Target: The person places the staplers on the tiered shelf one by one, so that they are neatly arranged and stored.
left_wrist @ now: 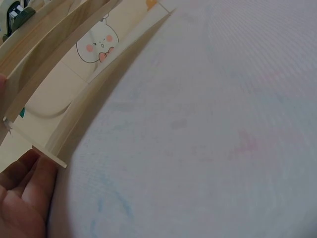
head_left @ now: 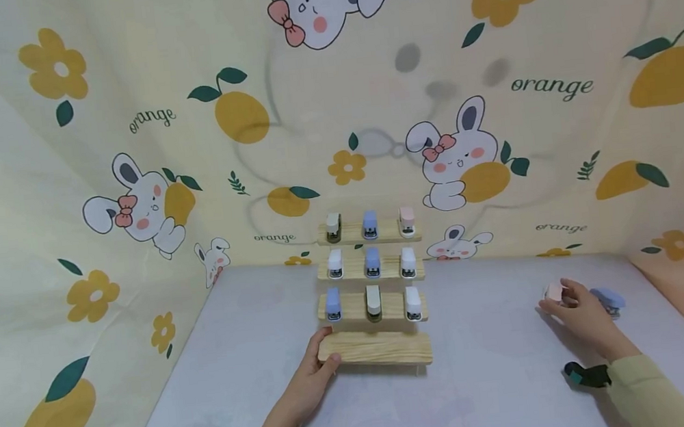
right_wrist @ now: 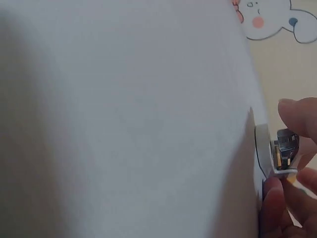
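A tiered wooden display stand [head_left: 387,357] stands in the middle of the table. My left hand [head_left: 306,385] grips the left end of its lowest, bare shelf, thumb over the front edge. In the left wrist view, the fingers [left_wrist: 39,183] reach a thin piece at the stand's end. Over at the right, my right hand [head_left: 590,320] pinches a small pale pink stapler [head_left: 552,291] between thumb and fingers. Its metal front [right_wrist: 286,148] shows in the right wrist view, close to the tabletop. Blue staplers [head_left: 610,299] lie just beyond that hand, partly hidden by it.
On the upper shelves stand several mini staplers in rows: a pink one [head_left: 407,221], blue ones [head_left: 373,263], white ones [head_left: 412,303] and greyish ones [head_left: 373,303]. A patterned cloth [head_left: 326,174] hangs behind the white tabletop [head_left: 492,364]. Each wrist wears a black strap camera [head_left: 586,375].
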{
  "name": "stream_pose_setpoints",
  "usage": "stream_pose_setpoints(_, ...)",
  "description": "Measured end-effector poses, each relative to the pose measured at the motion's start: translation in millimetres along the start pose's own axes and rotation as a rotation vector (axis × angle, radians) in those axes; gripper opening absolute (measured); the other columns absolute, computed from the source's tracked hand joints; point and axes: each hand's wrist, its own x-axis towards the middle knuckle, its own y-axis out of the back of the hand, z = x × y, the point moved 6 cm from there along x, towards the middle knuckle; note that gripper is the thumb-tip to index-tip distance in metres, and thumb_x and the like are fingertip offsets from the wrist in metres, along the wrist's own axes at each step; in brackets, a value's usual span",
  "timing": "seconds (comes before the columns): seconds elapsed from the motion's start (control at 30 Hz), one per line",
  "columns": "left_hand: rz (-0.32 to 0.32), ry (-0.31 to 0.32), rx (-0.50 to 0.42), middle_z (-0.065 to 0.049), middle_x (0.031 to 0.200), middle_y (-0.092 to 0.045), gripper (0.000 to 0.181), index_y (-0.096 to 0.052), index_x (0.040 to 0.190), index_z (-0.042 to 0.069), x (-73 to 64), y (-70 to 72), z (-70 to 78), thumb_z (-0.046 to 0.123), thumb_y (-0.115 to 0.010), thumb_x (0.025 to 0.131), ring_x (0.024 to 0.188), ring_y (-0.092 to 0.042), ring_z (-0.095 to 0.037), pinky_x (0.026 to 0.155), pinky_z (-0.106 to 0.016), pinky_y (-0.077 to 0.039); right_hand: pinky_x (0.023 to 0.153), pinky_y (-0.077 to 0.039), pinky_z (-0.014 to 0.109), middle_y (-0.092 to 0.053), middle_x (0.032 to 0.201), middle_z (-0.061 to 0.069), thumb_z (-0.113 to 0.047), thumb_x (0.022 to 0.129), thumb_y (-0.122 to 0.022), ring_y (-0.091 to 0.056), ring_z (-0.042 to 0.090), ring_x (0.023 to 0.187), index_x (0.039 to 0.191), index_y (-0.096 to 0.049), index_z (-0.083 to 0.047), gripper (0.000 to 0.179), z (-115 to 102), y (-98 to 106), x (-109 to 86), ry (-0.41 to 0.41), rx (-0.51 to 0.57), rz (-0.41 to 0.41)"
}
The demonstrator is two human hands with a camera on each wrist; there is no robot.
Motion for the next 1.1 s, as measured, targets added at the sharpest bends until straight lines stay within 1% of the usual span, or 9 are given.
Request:
stream_pose_setpoints(0.17,0.001,-0.005,0.001,-0.009,0.159,-0.016,0.059,-0.025,0.149,0.032,0.5,-0.5,-0.7,0.042,-0.053,0.098,0.144,-0.015,-0.031,0.112,-0.055,-0.019,0.097,-0.036,0.065,-0.021,0.143,0.042,-0.061,0.09,-0.055,-0.03,0.056,0.126,0.148,-0.003,0.01,0.106,-11,-7,-11.2,0.02,-0.022,0.021)
stream_pose_setpoints(0.33,-0.001,-0.007,0.001,-0.011,0.159,-0.015,0.059,-0.025,0.149,0.032,-0.4,-1.3,0.3,0.042,-0.052,0.098,0.144,-0.013,-0.033,0.112,-0.056,-0.018,0.092,-0.044,0.06,-0.026,0.143,0.038,-0.059,0.09,-0.058,-0.037,0.051,0.124,0.149,-0.01,0.007,0.101,-27,-21,-26.4,0.04,-0.031,0.008)
stream_pose_setpoints(0.47,-0.002,-0.008,0.0,-0.011,0.159,-0.016,0.059,-0.026,0.149,0.032,-1.3,-0.8,0.9,0.042,-0.053,0.098,0.145,-0.012,-0.033,0.112,-0.056,-0.016,0.087,-0.049,0.051,-0.031,0.142,0.033,-0.058,0.088,-0.062,-0.044,0.045,0.119,0.149,-0.016,0.003,0.098,-44,-34,-38.8,0.069,-0.015,0.01)
stream_pose_setpoints(0.57,0.003,-0.009,0.003,-0.01,0.159,-0.016,0.059,-0.026,0.149,0.033,-2.2,-0.1,1.9,0.043,-0.054,0.097,0.145,-0.012,-0.033,0.113,-0.055,-0.014,0.083,-0.051,0.043,-0.036,0.14,0.028,-0.057,0.085,-0.066,-0.05,0.036,0.113,0.147,-0.022,0.001,0.095,-60,-45,-49.6,0.105,-0.006,0.03)
stream_pose_setpoints(0.67,0.012,-0.007,0.006,-0.009,0.159,-0.017,0.061,-0.026,0.149,0.035,-2.7,0.6,1.5,0.043,-0.055,0.097,0.145,-0.013,-0.032,0.113,-0.055,-0.013,0.079,-0.051,0.037,-0.041,0.136,0.025,-0.051,0.085,-0.07,-0.054,0.03,0.106,0.143,-0.028,-0.001,0.088,-76,-56,-59.4,0.147,0.009,0.046)
stream_pose_setpoints(0.73,0.014,-0.002,0.009,-0.009,0.159,-0.017,0.062,-0.025,0.15,0.036,-2.5,0.6,0.2,0.042,-0.055,0.097,0.145,-0.013,-0.033,0.113,-0.055,-0.014,0.077,-0.051,0.034,-0.045,0.133,0.023,-0.047,0.084,-0.073,-0.056,0.027,0.102,0.139,-0.032,-0.002,0.082,-87,-62,-66.1,0.18,0.02,0.061)
stream_pose_setpoints(0.83,0.014,0.003,0.009,-0.011,0.16,-0.016,0.063,-0.022,0.152,0.034,-1.3,0.4,-1.2,0.038,-0.054,0.098,0.144,-0.012,-0.035,0.113,-0.057,-0.014,0.073,-0.052,0.03,-0.05,0.128,0.021,-0.044,0.083,-0.075,-0.059,0.024,0.096,0.134,-0.037,-0.003,0.076,-104,-70,-76.3,0.245,0.04,0.08)
stream_pose_setpoints(1.0,0.024,0.004,0.02,-0.016,0.159,-0.015,0.064,-0.019,0.154,0.028,-1.4,0.2,-0.8,0.03,-0.053,0.1,0.144,-0.011,-0.039,0.111,-0.06,-0.014,0.067,-0.051,0.026,-0.055,0.122,0.015,-0.042,0.079,-0.079,-0.06,0.019,0.088,0.127,-0.044,-0.007,0.069,-130,-82,-92.9,0.325,0.072,0.076)
stream_pose_setpoints(1.1,0.024,-0.005,0.033,-0.015,0.159,-0.014,0.064,-0.017,0.154,0.029,-1.8,0.1,0.2,0.032,-0.052,0.1,0.144,-0.01,-0.038,0.111,-0.061,-0.012,0.067,-0.05,0.026,-0.058,0.117,0.011,-0.041,0.077,-0.081,-0.059,0.017,0.085,0.124,-0.048,-0.01,0.064,-143,-88,-102.0,0.35,0.087,0.067)
